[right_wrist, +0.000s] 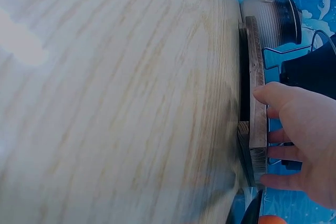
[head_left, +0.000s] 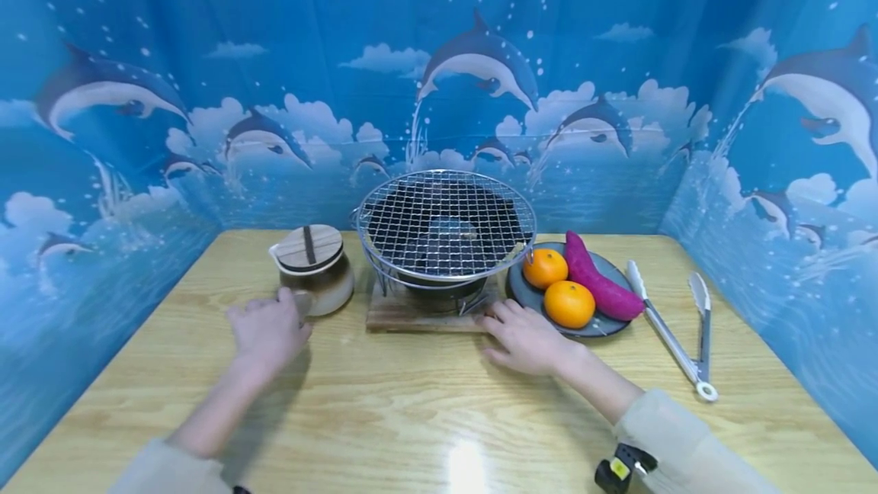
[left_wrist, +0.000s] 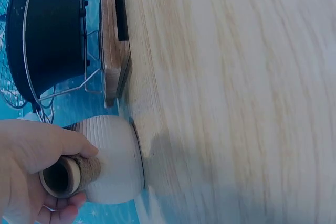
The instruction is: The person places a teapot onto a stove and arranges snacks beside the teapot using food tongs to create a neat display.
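A brown-and-cream side-handled teapot point(head_left: 329, 296) with a wooden lid point(head_left: 310, 247) stands left of the grill. My left hand point(head_left: 269, 332) grips its hollow, twine-wrapped handle point(left_wrist: 88, 170), thumb on top and fingers curled beneath. The pot's base is at the tabletop in the left wrist view. In the middle, a round wire grill rack point(head_left: 449, 223) tops a dark stove point(left_wrist: 55, 32) on a wooden board point(head_left: 418, 319). My right hand point(head_left: 524, 338) rests at the board's right front corner, its fairly straight fingers and thumb touching the board's upper edge.
Right of the stove, a dark plate point(head_left: 604, 328) holds two oranges point(head_left: 569, 304) and a purple sweet potato point(head_left: 604, 284); my right hand is close to its rim. Metal tongs point(head_left: 668, 334) lie spread farther right. A blue dolphin-print curtain point(head_left: 329, 44) encloses the table's back and sides.
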A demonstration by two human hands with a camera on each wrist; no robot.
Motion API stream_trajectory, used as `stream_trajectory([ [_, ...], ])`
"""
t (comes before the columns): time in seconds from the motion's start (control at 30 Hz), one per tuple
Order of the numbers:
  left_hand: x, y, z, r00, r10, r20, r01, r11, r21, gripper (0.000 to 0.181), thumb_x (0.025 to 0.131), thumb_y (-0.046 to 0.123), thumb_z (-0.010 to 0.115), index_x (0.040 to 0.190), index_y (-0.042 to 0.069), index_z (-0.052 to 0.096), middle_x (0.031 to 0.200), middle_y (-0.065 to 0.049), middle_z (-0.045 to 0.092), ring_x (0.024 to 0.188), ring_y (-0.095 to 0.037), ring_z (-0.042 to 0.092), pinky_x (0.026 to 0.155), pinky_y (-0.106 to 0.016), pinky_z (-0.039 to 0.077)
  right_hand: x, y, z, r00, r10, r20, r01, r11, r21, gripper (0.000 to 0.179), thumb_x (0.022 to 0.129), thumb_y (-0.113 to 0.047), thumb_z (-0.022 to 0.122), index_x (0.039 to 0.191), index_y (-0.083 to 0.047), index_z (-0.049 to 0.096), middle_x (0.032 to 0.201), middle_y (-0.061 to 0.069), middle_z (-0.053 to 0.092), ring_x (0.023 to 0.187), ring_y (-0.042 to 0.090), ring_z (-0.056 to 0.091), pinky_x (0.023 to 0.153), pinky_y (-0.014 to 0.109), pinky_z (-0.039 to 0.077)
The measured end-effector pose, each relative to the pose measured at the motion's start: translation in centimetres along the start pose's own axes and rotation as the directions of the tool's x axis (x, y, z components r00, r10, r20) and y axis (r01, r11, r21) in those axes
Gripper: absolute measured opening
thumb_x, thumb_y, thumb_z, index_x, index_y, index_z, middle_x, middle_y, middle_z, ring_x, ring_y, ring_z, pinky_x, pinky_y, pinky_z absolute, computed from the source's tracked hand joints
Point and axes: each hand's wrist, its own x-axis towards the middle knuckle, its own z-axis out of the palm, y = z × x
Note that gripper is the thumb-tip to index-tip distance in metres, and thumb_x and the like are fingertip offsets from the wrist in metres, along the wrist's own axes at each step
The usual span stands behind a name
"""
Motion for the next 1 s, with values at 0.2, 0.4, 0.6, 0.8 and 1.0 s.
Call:
stream_trajectory([
  [0.2, 0.2, -0.3, -0.5, 0.999, -0.034, 0.041, 0.035, 0.999, -0.026, 0.055, 0.08, 0.033, 0.063, 0.105, -0.012, 0.047, 0.094, -0.037, 0.055, 0.088, -0.052, 0.051, 0.083, -0.073, 0.022, 0.0, 0.0, -0.1, 1.0, 0.0, -0.001, 0.0, 1.0, -0.003, 0.045, 0.084, -0.035, 0.063, 0.121, -0.009, 0.058, 0.107, 0.007, 0.054, 0.095, 0.024, 0.05, 0.073, 0.038, 0.046],
  [0.4, 0.4, -0.4, -0.7, 1.0, -0.006, 0.026, 0.006, 1.0, -0.012, 0.037, 0.085, 0.026, 0.058, 0.107, -0.003, 0.055, 0.097, -0.033, 0.056, 0.085, -0.057, 0.049, 0.079, -0.076, 0.021, 0.0, 0.0, -0.1, 1.0, 0.01, 0.014, -0.01, 1.0, 0.0, 0.045, 0.084, -0.036, 0.063, 0.121, -0.01, 0.058, 0.108, 0.007, 0.054, 0.095, 0.024, 0.05, 0.073, 0.038, 0.046],
  [0.6, 0.8, -1.0, -0.4, 0.999, -0.037, 0.031, 0.037, 0.999, -0.003, 0.051, 0.082, 0.032, 0.062, 0.107, -0.011, 0.051, 0.097, -0.036, 0.055, 0.088, -0.057, 0.048, 0.081, -0.074, 0.021, 0.0, 0.2, 0.0, 1.0, 0.008, 0.014, -0.008, 1.0, 0.002, 0.045, 0.084, -0.037, 0.062, 0.121, -0.01, 0.058, 0.109, 0.007, 0.054, 0.096, 0.024, 0.05, 0.075, 0.038, 0.046],
  [0.8, 0.9, -1.5, -0.1, 0.999, -0.033, -0.007, 0.033, 0.999, -0.015, 0.06, 0.077, 0.034, 0.068, 0.104, -0.016, 0.05, 0.095, -0.037, 0.056, 0.09, -0.054, 0.049, 0.083, -0.073, 0.02, 0.0, 0.3, 0.0, 1.0, 0.004, 0.002, -0.004, 1.0, 0.003, 0.045, 0.084, -0.036, 0.063, 0.12, -0.011, 0.058, 0.108, 0.006, 0.054, 0.095, 0.024, 0.05, 0.074, 0.038, 0.046],
  [1.0, 0.9, -2.2, 0.4, 0.998, -0.045, -0.034, 0.044, 0.998, -0.049, 0.049, 0.077, 0.028, 0.066, 0.098, -0.013, 0.049, 0.09, -0.035, 0.056, 0.086, -0.051, 0.049, 0.08, -0.069, 0.023, 0.0, 0.2, 0.1, 1.0, -0.003, -0.002, 0.003, 1.0, 0.0, 0.045, 0.084, -0.036, 0.063, 0.121, -0.011, 0.059, 0.108, 0.006, 0.054, 0.094, 0.024, 0.05, 0.073, 0.038, 0.046],
])
